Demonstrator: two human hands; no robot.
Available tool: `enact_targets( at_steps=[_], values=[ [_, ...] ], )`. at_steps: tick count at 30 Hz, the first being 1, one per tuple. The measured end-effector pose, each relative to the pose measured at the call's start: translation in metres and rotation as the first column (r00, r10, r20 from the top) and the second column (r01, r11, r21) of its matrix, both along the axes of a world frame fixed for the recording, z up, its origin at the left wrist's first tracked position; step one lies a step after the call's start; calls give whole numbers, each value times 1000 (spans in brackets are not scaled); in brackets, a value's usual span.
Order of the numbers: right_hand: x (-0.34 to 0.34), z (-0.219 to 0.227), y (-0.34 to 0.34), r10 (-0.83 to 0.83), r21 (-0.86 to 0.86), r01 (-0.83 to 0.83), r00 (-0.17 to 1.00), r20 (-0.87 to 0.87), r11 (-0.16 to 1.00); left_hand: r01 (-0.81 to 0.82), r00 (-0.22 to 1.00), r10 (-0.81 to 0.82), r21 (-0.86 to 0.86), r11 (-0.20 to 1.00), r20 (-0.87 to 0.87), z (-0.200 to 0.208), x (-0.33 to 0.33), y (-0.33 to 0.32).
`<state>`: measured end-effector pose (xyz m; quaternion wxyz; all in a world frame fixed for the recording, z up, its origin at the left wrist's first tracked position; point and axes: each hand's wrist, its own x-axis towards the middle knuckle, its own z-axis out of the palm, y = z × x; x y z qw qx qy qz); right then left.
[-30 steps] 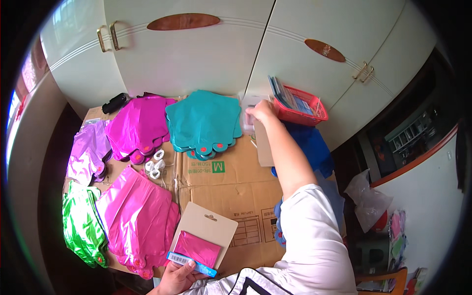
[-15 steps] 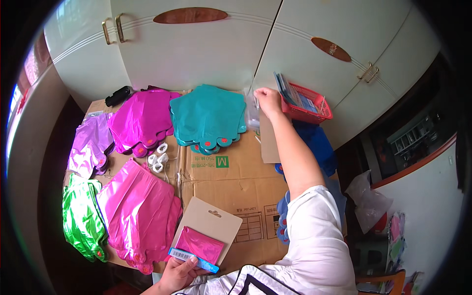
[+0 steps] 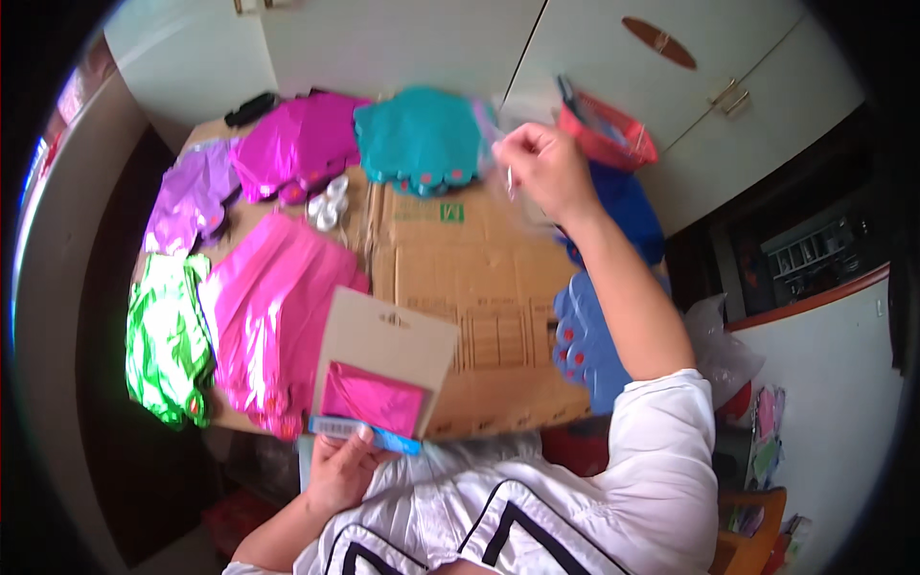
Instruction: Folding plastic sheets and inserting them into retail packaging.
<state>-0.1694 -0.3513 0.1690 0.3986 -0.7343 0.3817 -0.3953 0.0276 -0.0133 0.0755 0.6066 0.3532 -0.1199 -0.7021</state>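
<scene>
Plainly, our left hand (image 3: 343, 471) pinches a narrow blue strip (image 3: 395, 444) across a beige hanging card (image 3: 388, 335) and flat pink foil packet (image 3: 372, 401), by the cardboard-covered worktop's (image 3: 422, 278) near edge; a slack thumb could drop them. We spot its barcode (image 3: 335, 427), then blurred green print (image 3: 450, 212). Our right hand (image 3: 551, 172) is pinched narrow, contents unclear.

The right hand (image 3: 554, 174) has drawn back from beside the red basket (image 3: 613, 144) toward the person's body.

Your card (image 3: 391, 331): beige; blue strip (image 3: 393, 441). Your foil packet (image 3: 374, 401): hot pink. Your shirt (image 3: 661, 446): white, black angular bands. Teal foil stack (image 3: 417, 134): red-dotted. Green foil stack (image 3: 165, 331): metallic. Basket (image 3: 621, 149): coral red.
</scene>
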Motion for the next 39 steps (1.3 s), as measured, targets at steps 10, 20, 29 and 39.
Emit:
enact_targets(
  at_steps=[10, 20, 29, 39],
  values=[
    [27, -89, 141, -121, -128, 58, 818, -563, 990, -49, 998, 47, -63, 997, -33, -15, 11, 54],
    [-23, -70, 275, 93, 508, -64, 995, -32, 859, 35, 989, -34, 6, 999, -145, -26, -6, 54],
    [11, -142, 363, -257, 654, 16, 927, 275, 757, 199, 970, -187, 62, 978, -157, -57, -35, 62],
    [-20, -70, 323, -263, -471, 53, 881, -393, 880, 169, 985, -167, 84, 982, -38, -53, -34, 62]
  ],
)
